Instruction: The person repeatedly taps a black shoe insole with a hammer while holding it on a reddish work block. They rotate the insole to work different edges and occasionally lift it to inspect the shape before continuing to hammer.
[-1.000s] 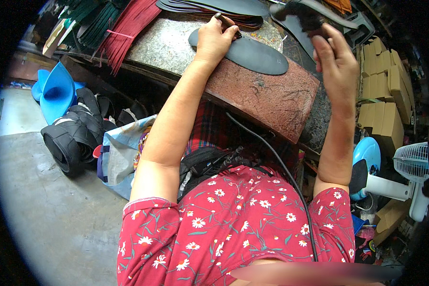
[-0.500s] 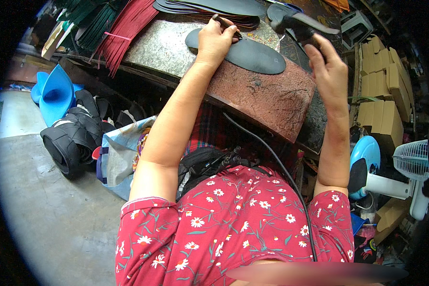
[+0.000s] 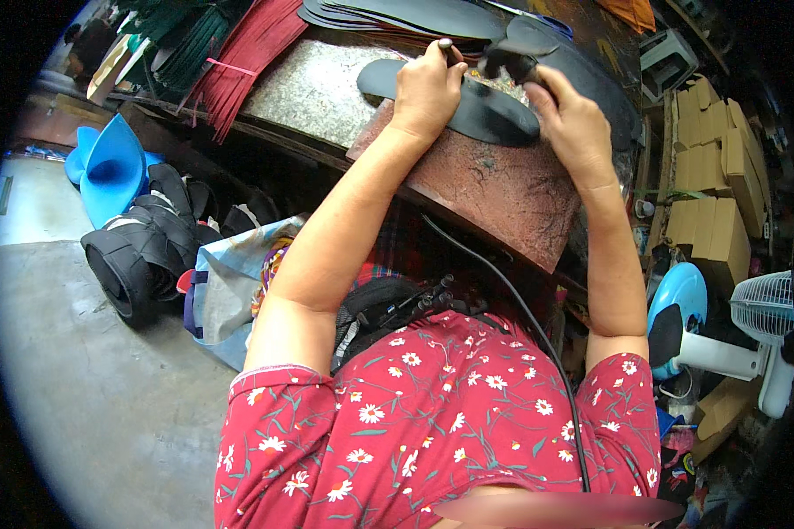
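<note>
We see the left hand [image 3: 427, 95] pinching a dark rod [image 3: 450, 51] over the grey sole [image 3: 505, 118] partly on the reddish block [image 3: 498, 194], the right hand [image 3: 575, 126] clasping a hammer-like tool [image 3: 513, 65]; we judge striking underway, the next move wanting a steady rod.

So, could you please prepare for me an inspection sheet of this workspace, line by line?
Surface: reddish-brown block, marked with dark lines, next to a grey speckled slab.
Work pieces: black sole-shaped sheet, lying across block and slab.
Clutter: bundled red strips and stacked dark sheets farther back.
Hands: left hand has its fingers around a dark rod; right hand grips a dark tool, blurred.
Cables: black cable passes over the flowered shirt.
Surroundings: white fan and cardboard boxes at right.
</note>
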### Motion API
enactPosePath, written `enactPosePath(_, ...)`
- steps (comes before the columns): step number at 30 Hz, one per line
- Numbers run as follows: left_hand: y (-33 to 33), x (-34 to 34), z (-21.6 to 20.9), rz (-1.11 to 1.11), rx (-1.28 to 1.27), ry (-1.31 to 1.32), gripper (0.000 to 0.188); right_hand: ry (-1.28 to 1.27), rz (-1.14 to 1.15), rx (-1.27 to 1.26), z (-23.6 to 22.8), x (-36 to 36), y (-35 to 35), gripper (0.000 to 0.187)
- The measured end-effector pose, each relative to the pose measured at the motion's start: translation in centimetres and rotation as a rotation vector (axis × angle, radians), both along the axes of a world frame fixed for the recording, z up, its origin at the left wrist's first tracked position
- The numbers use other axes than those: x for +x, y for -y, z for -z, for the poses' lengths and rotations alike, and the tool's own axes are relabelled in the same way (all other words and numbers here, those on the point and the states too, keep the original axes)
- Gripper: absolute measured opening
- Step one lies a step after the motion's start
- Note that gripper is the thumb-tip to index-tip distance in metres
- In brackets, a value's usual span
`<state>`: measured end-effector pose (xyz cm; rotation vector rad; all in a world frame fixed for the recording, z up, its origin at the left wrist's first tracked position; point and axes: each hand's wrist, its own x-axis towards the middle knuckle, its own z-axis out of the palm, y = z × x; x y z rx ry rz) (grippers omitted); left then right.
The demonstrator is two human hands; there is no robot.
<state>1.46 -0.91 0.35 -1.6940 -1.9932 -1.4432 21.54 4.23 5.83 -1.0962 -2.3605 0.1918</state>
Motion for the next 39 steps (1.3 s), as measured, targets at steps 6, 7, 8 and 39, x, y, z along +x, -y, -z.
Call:
enactPosePath(6, 0.9, -3.2, -0.3, 0.165, 0.337, 0.732, 0.007, 0.046, 0.028, 0.024, 1.1, -0.6, 0.8, 0.033)
enactPosePath(7, 1.1, -3.8, -0.3, 0.189, 0.390, 0.739, 0.006, 0.059, 0.033, 0.015, 1.3, -0.7, 0.8, 0.033)
enactPosePath(8, 1.4, -4.5, -0.4, 0.112, 0.247, 0.693, 0.006, 0.065, 0.032, 0.022, 1.5, -0.6, 0.6, 0.033)
enactPosePath(39, 1.0, -3.4, -0.2, 0.020, -0.016, 0.088, 0.019, -0.591, -0.387, -0.034, -6.5, 0.5, 3.0, 0.032)
